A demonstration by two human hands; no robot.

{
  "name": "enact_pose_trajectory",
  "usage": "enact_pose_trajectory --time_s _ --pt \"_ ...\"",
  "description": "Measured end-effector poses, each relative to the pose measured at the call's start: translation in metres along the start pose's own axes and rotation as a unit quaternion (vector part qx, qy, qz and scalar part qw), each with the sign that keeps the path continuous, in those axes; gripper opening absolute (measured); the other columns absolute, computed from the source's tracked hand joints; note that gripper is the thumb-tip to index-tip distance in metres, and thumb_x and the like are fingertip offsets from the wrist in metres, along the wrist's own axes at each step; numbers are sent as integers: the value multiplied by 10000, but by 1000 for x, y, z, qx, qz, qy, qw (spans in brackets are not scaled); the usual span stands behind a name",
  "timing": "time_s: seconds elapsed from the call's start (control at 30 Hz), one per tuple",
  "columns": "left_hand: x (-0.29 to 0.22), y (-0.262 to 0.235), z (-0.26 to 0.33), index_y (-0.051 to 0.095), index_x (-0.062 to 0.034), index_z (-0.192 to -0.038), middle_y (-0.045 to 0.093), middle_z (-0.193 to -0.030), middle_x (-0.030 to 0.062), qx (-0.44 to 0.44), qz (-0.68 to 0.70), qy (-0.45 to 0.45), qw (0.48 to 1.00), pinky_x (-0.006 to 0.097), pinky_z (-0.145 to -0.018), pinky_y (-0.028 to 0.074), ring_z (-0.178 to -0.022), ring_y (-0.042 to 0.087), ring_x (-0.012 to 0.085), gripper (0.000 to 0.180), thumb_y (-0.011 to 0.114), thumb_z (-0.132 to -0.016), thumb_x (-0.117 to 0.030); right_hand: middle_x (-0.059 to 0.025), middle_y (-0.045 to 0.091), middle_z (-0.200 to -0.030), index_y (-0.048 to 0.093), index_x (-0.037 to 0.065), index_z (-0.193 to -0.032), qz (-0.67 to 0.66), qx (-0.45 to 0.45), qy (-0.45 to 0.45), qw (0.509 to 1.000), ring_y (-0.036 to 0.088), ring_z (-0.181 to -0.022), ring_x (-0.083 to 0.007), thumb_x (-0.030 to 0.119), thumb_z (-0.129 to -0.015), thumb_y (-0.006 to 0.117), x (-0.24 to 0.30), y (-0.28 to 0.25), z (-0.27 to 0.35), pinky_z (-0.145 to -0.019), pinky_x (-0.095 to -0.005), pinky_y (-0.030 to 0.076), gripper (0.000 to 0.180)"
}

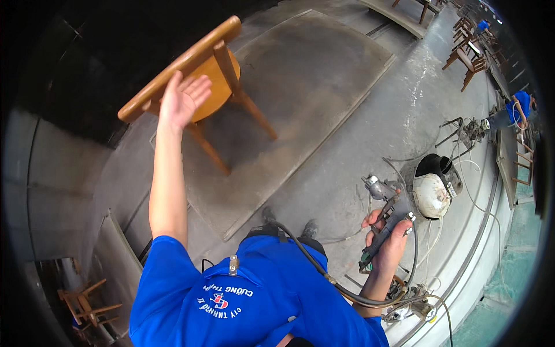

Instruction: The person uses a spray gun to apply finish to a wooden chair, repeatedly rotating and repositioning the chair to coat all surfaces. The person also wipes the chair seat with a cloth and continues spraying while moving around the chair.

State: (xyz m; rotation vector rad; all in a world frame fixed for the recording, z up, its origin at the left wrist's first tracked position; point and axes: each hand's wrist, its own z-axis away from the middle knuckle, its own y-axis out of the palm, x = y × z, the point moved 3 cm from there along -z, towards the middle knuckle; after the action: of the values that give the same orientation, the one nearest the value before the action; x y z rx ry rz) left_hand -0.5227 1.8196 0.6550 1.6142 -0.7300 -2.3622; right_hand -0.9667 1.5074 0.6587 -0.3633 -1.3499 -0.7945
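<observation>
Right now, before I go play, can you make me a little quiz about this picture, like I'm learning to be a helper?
1. Pick one: which hand holds the spray gun? A) left B) right C) neither
2. True or false: the left hand is squeezed into a fist.
3. Fill in the colour: the shirt at the bottom of the picture is ____.

Key:
1. B, the right hand.
2. False: the left hand is open, near the wooden chair.
3. Blue.
</observation>
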Motion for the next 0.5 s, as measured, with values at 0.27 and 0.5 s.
enact_pose_trajectory --time_s 0.27,0.5 --pt "159 -145 98 542 -50 -1280 656 -1248 141 -80 3 -171 982 438 -885 574 -1083 665 290 470 551 -1012 -436 -112 649 -865 564 -31 -1180 32 89 -45 994 646 -735 -150 719 -916 496 10 -18 -27 -450 -215 417 798" --pt "390 -328 293 540 -18 -1252 657 -1174 208 -358 -224 -467 777 534 -850 541 -1015 658 355 445 495 -1012 -390 -90 644 -842 556 4 -1052 93 38 40 994 656 -713 -154 595 -1025 404 -41 -68 -44 -440 -219 422 611"
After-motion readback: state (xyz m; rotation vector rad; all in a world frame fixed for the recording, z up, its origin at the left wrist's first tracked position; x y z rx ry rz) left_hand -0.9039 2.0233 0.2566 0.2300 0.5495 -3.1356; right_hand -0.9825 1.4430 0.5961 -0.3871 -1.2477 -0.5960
